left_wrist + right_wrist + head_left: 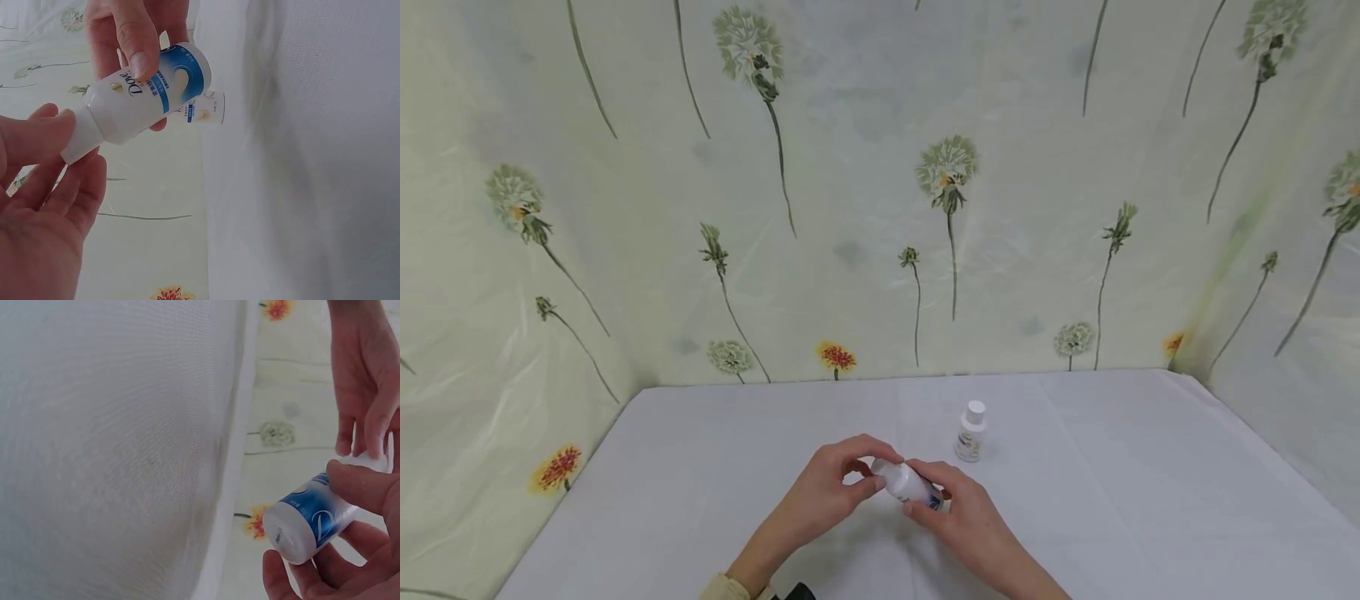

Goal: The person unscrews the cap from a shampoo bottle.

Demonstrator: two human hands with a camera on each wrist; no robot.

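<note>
White bottle (140, 105) reads "Dove", blue label (185, 76), smaller print illegible; held tilted over white table (1112, 492). Left hand (829, 492) pinches cap (84, 139); right hand (964, 515) grips body. Second bottle (970, 440) upright behind; dandelion-print sheet (865, 308) beyond.

A person's bare hands, the left grip (835, 487) and the right grip (958, 508), are seen from a head-worn camera and one on each wrist. A pale cream cuff (724, 588) circles the left forearm (767, 542) at the bottom of the head view. Beside it shows a small, rounded black piece (801, 592), cropped by the frame and too little visible to identify. The right forearm (1026, 575) is bare as far as the frame's lower edge. A short, smooth thumbnail (139, 64) on the right grip and fine creases over the thumb's joint appear in the left wrist view.
</note>
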